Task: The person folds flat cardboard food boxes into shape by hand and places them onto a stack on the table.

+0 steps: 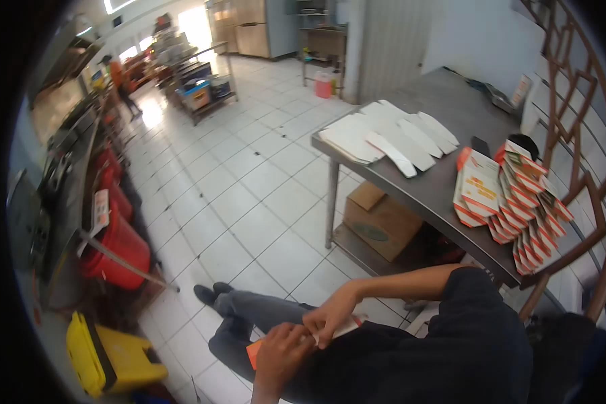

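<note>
A small orange-and-white cardboard box [348, 328] rests in my lap, mostly hidden under my hands. My left hand [284, 355] is closed over its orange end, fingers bent across the top. My right hand [331, 315] pinches the middle of the same box, thumb and fingers close to my left fingertips. How far the box is folded cannot be made out. On the metal table [444, 91] to my right lie flat white cardboard blanks [384, 135]. Farther along it, several printed orange-and-white boxes [512, 195] are piled in overlapping rows.
A brown carton [380, 221] sits on the shelf beneath the table. To the left are a red bin [118, 252] and a yellow container [111, 355] on the tiled floor. A metal rack [205, 87] stands farther off, and a person [121, 84] is in the background.
</note>
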### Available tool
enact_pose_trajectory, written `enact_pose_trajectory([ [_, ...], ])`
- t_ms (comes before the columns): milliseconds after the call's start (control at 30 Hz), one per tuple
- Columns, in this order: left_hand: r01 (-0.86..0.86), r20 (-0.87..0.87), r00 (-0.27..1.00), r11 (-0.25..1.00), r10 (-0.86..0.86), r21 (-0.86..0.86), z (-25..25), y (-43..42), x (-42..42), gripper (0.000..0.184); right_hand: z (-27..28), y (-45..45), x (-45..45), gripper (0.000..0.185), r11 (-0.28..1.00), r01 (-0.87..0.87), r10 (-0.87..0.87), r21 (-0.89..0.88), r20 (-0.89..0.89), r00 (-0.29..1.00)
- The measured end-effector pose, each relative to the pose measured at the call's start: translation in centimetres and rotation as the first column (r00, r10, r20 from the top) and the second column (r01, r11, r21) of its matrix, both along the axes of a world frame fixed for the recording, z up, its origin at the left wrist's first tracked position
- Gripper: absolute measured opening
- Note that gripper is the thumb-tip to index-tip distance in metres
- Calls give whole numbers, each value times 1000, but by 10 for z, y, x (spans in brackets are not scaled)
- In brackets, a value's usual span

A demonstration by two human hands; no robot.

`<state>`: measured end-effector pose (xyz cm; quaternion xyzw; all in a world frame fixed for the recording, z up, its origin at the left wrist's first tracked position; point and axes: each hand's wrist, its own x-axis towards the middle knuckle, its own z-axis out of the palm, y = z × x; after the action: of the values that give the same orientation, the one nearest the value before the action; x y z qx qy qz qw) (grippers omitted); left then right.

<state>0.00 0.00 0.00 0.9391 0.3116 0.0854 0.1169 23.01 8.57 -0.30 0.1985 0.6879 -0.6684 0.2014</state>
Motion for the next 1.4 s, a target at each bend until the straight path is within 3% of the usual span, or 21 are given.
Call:
enact_pose_trajectory([
  [67, -81, 215, 976, 979, 40, 189, 2, 27, -7, 56, 63, 11, 7, 83, 972, 75, -120, 222, 198, 973],
  [100, -219, 448, 888, 953, 106, 209, -18, 34, 53, 55, 94, 13, 59, 82, 919, 92, -219, 383, 303, 927],
  [167, -464, 657, 725, 851, 206, 245, -13, 52, 61, 55, 132, 17, 87, 78, 666, 270, -500, 696, 147, 853],
  [233, -564, 679, 635, 821, 368, 83, -38, 73, 51, 46, 161, 18, 138, 73, -117, 540, -744, 834, -434, 508],
  [267, -610, 654, 583, 791, 482, -40, -62, 80, 48, 45, 173, 24, 164, 70, -539, 425, -649, 727, -680, 341],
  [333, -684, 583, 498, 704, 642, -192, -126, 86, 45, 34, 202, 30, 222, 70, -921, -112, -389, 373, -860, 331],
  [367, -651, 558, 502, 714, 660, -258, -164, 82, 32, 29, 215, 20, 240, 73, -801, -274, -585, 532, -794, 167],
  [400, -617, 536, 508, 719, 674, -320, -201, 77, 16, 25, 218, 19, 259, 81, -575, -336, -749, 746, -645, -150],
  [467, -555, 532, 480, 711, 698, -432, -213, 74, 9, 18, 199, 16, 321, 82, -245, -233, -884, 941, -316, -343],
  [567, -522, 577, 391, 689, 717, -502, -202, 52, -9, 13, 194, 18, 323, 82, 66, -42, -920, 997, 44, -390],
  [667, -534, 627, 286, 664, 725, -523, -217, 40, -21, 11, 183, 26, 318, 82, 192, 13, -899, 981, 181, -399],
  [767, -454, 529, 112, 516, 841, -726, -212, 39, -30, 14, 159, 20, 304, 86, 109, 263, -834, 959, 232, -500],
  [800, -415, 511, 65, 489, 857, -768, -215, 41, -33, 16, 140, 18, 310, 87, 243, 97, -897, 965, 262, -357],
  [900, -383, 476, -13, 436, 879, -815, -227, 47, -38, 23, 116, 12, 297, 88, 151, -101, -942, 983, 113, -315],
  [933, -388, 469, -28, 423, 883, -819, -232, 48, -40, 26, 122, 12, 295, 81, 139, -54, -936, 989, 113, -334],
  [1033, -374, 447, -33, 403, 894, -835, -239, 47, -46, 29, 71, 9, 301, 68, -272, -402, -870, 874, -402, -285],
  [1067, -360, 436, -48, 392, 899, -847, -239, 46, -48, 27, 64, 6, 316, 54, -343, -366, -852, 865, -451, -266],
  [1133, -332, 421, -90, 371, 903, -867, -239, 47, -51, 23, 51, -3, 380, 49, -199, -348, -950, 916, -267, -161],
  [1200, -288, 381, -150, 329, 912, -899, -250, 46, -54, 24, 63, 1, 386, 40, -65, -419, -992, 906, -105, -72],
  [1267, -263, 345, -195, 290, 918, -920, -252, 43, -61, 24, 92, 8, 343, 35, -361, -454, -877, 815, -462, -132],
  [1400, -210, 307, -230, 261, 923, -942, -242, 43, -55, 24, 153, 29, 296, 30, -476, -511, -865, 716, -486, 126],
])
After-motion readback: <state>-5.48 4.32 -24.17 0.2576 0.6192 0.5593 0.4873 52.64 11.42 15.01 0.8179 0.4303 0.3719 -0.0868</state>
